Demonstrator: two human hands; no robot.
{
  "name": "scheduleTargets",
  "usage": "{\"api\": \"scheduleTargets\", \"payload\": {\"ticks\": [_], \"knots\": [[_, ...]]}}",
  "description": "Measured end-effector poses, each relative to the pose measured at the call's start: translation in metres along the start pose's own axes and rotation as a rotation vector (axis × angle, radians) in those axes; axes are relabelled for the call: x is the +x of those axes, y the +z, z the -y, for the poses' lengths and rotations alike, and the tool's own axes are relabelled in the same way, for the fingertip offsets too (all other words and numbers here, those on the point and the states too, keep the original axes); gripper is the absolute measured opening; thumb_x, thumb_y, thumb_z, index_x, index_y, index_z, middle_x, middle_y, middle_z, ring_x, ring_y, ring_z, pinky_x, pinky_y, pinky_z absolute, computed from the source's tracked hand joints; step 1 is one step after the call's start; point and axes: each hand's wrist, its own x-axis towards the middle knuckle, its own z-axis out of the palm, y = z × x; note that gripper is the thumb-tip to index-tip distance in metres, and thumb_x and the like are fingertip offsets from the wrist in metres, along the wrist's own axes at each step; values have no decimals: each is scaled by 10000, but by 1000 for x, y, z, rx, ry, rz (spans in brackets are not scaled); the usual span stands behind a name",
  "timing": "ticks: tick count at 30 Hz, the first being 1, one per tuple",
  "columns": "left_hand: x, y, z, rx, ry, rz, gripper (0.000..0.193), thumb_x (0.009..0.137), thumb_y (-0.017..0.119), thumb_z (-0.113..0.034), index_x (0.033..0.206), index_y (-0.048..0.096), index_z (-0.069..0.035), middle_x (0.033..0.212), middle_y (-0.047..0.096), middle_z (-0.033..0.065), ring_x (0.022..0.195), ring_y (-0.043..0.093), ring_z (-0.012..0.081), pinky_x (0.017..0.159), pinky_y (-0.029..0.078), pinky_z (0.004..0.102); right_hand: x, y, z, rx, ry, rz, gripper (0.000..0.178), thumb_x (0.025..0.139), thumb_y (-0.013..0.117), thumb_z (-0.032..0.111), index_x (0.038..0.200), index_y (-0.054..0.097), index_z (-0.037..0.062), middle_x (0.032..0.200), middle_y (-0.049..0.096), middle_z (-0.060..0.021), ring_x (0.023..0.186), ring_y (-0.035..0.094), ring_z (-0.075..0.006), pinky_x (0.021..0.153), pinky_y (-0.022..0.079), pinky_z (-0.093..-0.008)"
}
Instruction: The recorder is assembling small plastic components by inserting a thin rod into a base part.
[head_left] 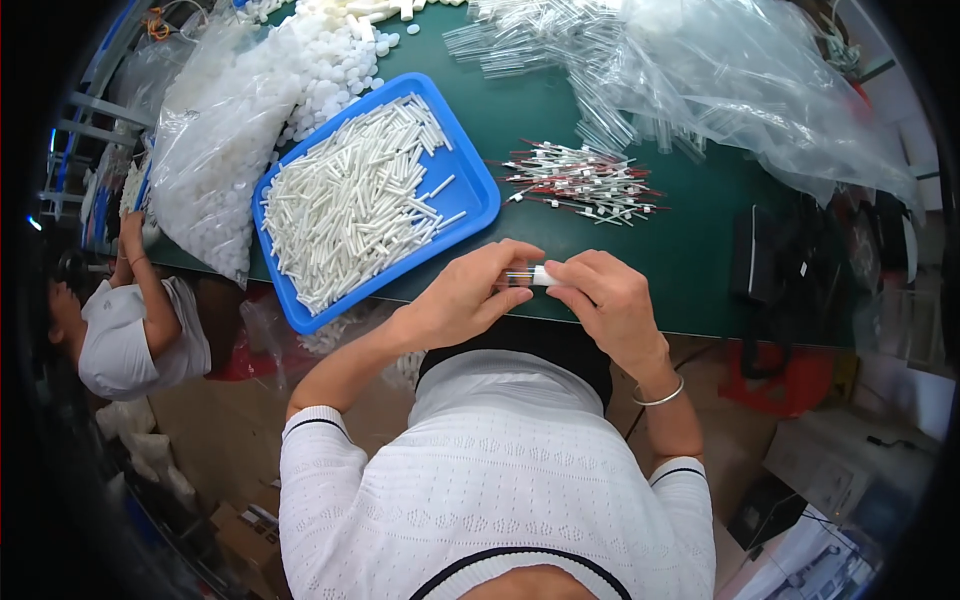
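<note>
1. Surface: dark green surface (700, 265), heavily stocked along its far side; the near edge runs in front of the person's waist.
2. Hands: the left hand (465, 285) is curled, thumb and fingers closed around a transparent tube (517, 278). The right hand (605, 295) pinches a white end piece (545, 276) at the tube's right end.
3. Position of work: the tube lies roughly level between both hands, seen over the near edge of the surface, right of the tray. Its contents are small and partly covered by fingers; they appear to be thin rods, but this cannot be confirmed.
4. Left of centre: a blue tray (490, 195), set at an angle, holds many short white sticks (345, 205).
5. Beyond the hands: a loose heap of thin red-and-white pieces (580, 180).
6. Far right: a pile of transparent tubes (530, 35) beside a large plastic bag (760, 90).
7. Far left: a bag of white round pieces (215, 150), with loose white caps (335, 80) next to it.
8. Room: a co-worker (145, 335) in a pale top at left; a red stool (775, 375) at right; a cardboard box (245, 540) on the floor at lower left.
</note>
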Motion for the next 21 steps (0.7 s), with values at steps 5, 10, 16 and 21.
{"api": "scheduleTargets", "payload": {"ticks": [5,10,16,21], "knots": [[-2,-8,5,33,-37,100,237,911,600,-102,1129,571,-13,789,600,103,665,570,185,637,454,297,6,-4,12,189,107,38,372,755,757,85,1084,588,45,860,638,-86,703,609,-200,622,503,-305],[-9,-1,-6,-63,-4,125,232,997,465,-185,1083,603,-20,693,534,55,650,505,138,615,417,299,-8,2,5,657,346,135,139,858,666,26,937,558,-10,714,633,-55,639,614,-80,561,488,-218],[-18,7,8,-44,-122,79,236,1000,437,-187,979,589,-7,726,550,139,611,505,263,593,408,342,-4,8,7,882,593,214,103,910,616,63,938,557,-17,731,641,-55,640,615,-76,548,504,-216],[-24,23,19,339,134,-103,187,981,485,-156,940,592,-7,703,546,99,575,515,201,539,408,320,-9,17,1,935,600,288,107,919,598,47,986,578,-33,781,650,-58,690,626,-83,601,523,-219]]}}
